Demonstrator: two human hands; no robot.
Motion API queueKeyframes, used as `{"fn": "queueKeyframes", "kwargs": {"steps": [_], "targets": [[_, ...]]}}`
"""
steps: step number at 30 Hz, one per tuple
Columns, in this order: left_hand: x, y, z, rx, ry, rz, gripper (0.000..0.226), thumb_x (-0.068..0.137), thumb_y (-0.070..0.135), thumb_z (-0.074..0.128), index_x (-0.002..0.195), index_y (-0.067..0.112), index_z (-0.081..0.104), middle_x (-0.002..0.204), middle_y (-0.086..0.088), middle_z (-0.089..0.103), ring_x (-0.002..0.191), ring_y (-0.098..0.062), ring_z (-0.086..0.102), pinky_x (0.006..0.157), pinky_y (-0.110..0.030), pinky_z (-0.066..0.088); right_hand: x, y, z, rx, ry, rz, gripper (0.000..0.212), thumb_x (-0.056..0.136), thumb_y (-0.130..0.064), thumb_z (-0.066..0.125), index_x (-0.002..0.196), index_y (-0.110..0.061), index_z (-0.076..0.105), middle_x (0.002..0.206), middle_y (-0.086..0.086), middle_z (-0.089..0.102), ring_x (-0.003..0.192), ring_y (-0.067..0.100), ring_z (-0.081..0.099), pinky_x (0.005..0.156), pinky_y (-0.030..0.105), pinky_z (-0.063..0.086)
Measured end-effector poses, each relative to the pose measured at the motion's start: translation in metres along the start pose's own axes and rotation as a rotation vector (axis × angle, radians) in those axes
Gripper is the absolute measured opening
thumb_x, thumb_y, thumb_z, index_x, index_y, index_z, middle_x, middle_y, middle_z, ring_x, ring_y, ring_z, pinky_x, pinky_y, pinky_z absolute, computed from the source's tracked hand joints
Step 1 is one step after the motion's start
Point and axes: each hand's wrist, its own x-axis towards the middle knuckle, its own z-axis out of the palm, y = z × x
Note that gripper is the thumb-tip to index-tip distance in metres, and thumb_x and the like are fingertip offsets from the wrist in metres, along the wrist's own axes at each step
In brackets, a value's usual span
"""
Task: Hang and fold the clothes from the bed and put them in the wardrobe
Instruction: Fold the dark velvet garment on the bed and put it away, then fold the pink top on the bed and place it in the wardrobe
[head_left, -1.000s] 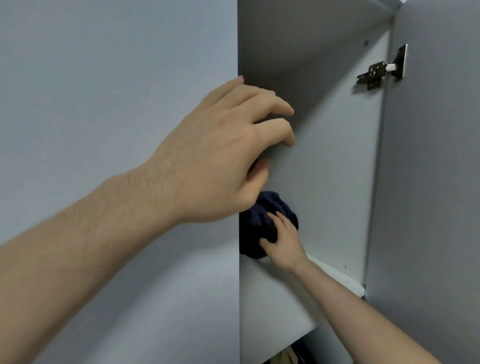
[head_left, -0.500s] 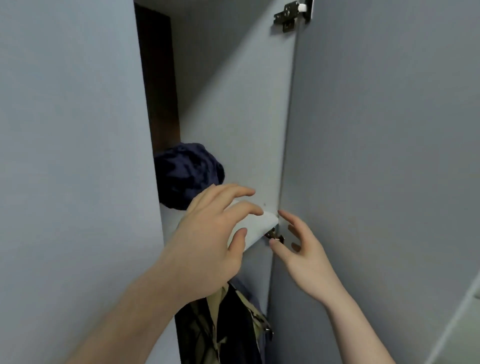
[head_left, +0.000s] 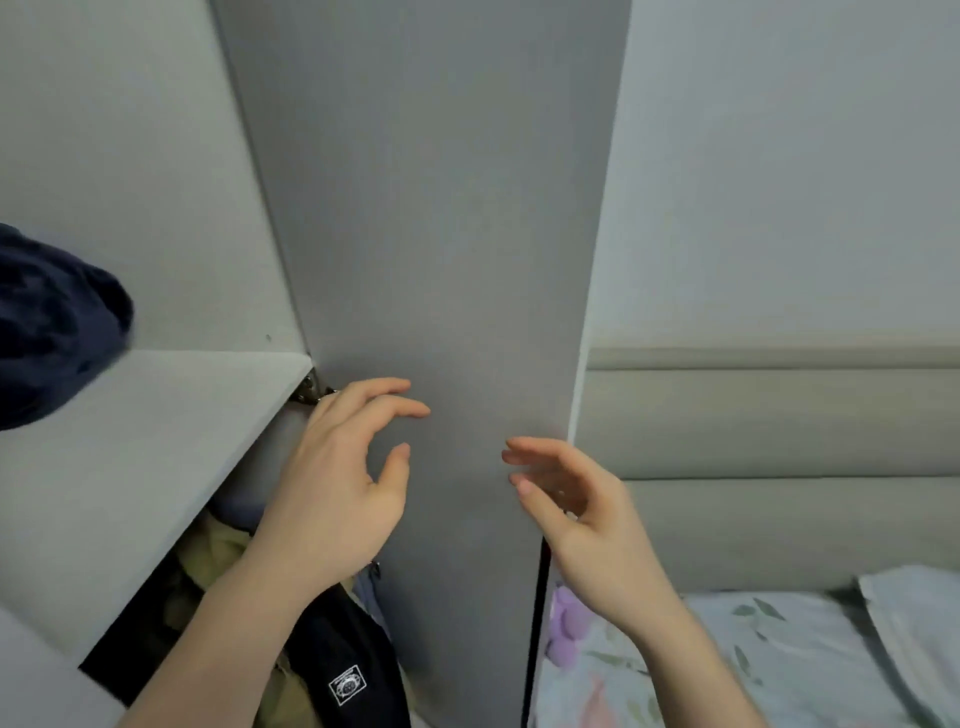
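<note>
Two empty hands, left hand and right hand, fingers loosely spread, before one wardrobe door.

Dark blue garment cut off at left edge; hinge half hidden behind left hand

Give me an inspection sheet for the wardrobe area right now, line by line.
Surface: white wardrobe shelf, a dark blue bundled garment resting on its left part.
Job's things: black garment with a white patch and an olive garment below the shelf.
Clutter: purple object at the bed's edge, too blurred to name.
Hands: left hand and right hand both empty, fingers relaxed, in front of the open grey door.
Cables: nothing seen.
Surroundings: metal hinge at the shelf corner; floral bedsheet, pillow, padded headboard.
</note>
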Motion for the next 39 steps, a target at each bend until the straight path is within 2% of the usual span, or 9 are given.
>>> {"fn": "queueKeyframes", "kwargs": {"steps": [4, 6, 11, 15, 18, 22, 29, 35, 39], "targets": [[-0.024, 0.002, 0.033, -0.122, -0.108, 0.018, 0.038, 0.087, 0.008, 0.07, 0.11, 0.038, 0.068, 0.132, 0.026, 0.055, 0.121, -0.011, 0.055, 0.099, -0.037, 0.048, -0.063, -0.002, -0.025, -0.035, 0.184, 0.096, 0.034, 0.1, -0.008, 0.065, 0.107, -0.04, 0.075, 0.109, -0.013, 0.077, 0.104, 0.008, 0.072, 0.082, 0.016, 0.055], [-0.04, 0.005, 0.052, -0.169, -0.173, 0.044, 0.037, 0.088, 0.007, 0.071, 0.11, 0.037, 0.069, 0.132, 0.024, 0.056, 0.116, -0.014, 0.058, 0.102, -0.048, 0.048, -0.099, 0.0, -0.034, -0.095, 0.271, 0.146, 0.034, 0.099, -0.006, 0.065, 0.108, -0.037, 0.076, 0.11, -0.016, 0.077, 0.104, 0.006, 0.071, 0.083, 0.014, 0.054], [-0.1, 0.03, 0.096, -0.258, -0.386, 0.087, 0.037, 0.088, 0.008, 0.073, 0.11, 0.037, 0.068, 0.133, 0.022, 0.056, 0.101, -0.013, 0.057, 0.094, -0.031, 0.04, -0.202, 0.002, -0.061, -0.245, 0.34, 0.368, 0.027, 0.099, -0.019, 0.066, 0.116, -0.039, 0.071, 0.119, -0.025, 0.07, 0.115, -0.001, 0.064, 0.094, 0.025, 0.056], [-0.155, 0.084, 0.117, -0.34, -0.593, 0.193, 0.033, 0.09, 0.011, 0.072, 0.115, 0.032, 0.07, 0.133, 0.018, 0.056, 0.12, -0.011, 0.055, 0.099, -0.031, 0.04, -0.295, -0.015, -0.097, -0.334, 0.436, 0.495, 0.027, 0.1, -0.029, 0.065, 0.121, -0.045, 0.068, 0.125, -0.03, 0.064, 0.12, -0.006, 0.059, 0.1, 0.031, 0.053], [-0.191, 0.12, 0.123, -0.345, -0.727, 0.3, 0.032, 0.09, 0.018, 0.074, 0.116, 0.036, 0.069, 0.132, 0.023, 0.054, 0.122, -0.008, 0.054, 0.104, -0.036, 0.042, -0.359, -0.03, -0.117, -0.375, 0.556, 0.549, 0.028, 0.099, -0.033, 0.066, 0.122, -0.048, 0.067, 0.126, -0.029, 0.064, 0.119, -0.006, 0.059, 0.101, 0.035, 0.054], [-0.245, 0.163, 0.128, -0.357, -0.834, 0.446, 0.035, 0.088, 0.022, 0.078, 0.114, 0.042, 0.066, 0.133, 0.029, 0.052, 0.122, -0.003, 0.055, 0.103, -0.029, 0.041, -0.449, -0.055, -0.131, -0.365, 0.686, 0.635, 0.03, 0.098, -0.042, 0.066, 0.124, -0.056, 0.062, 0.122, -0.042, 0.056, 0.116, -0.009, 0.057, 0.094, 0.039, 0.059], [-0.369, 0.264, 0.132, -0.401, -1.0, 0.66, 0.029, 0.094, 0.039, 0.066, 0.118, 0.053, 0.056, 0.137, 0.04, 0.041, 0.126, 0.007, 0.044, 0.098, -0.024, 0.039, -0.63, -0.107, -0.145, -0.428, 0.847, 0.721, 0.03, 0.098, -0.041, 0.065, 0.124, -0.056, 0.06, 0.129, -0.039, 0.054, 0.12, -0.016, 0.051, 0.095, 0.016, 0.046], [-0.471, 0.357, 0.118, -0.403, -1.194, 0.865, 0.029, 0.097, 0.051, 0.06, 0.123, 0.057, 0.051, 0.14, 0.044, 0.032, 0.098, -0.002, 0.055, 0.086, -0.023, 0.04, -0.78, -0.161, -0.131, -0.455, 1.069, 0.853, 0.034, 0.099, -0.043, 0.064, 0.128, -0.058, 0.056, 0.132, -0.039, 0.05, 0.12, -0.018, 0.048, 0.099, 0.018, 0.045], [-0.516, 0.403, 0.108, -0.438, -1.24, 1.026, 0.029, 0.097, 0.05, 0.06, 0.125, 0.055, 0.051, 0.14, 0.041, 0.033, 0.114, 0.002, 0.05, 0.091, -0.021, 0.038, -0.848, -0.198, -0.108, -0.467, 1.268, 0.908, 0.04, 0.098, -0.043, 0.065, 0.133, -0.06, 0.053, 0.135, -0.041, 0.049, 0.121, -0.018, 0.048, 0.096, 0.016, 0.045]]}}
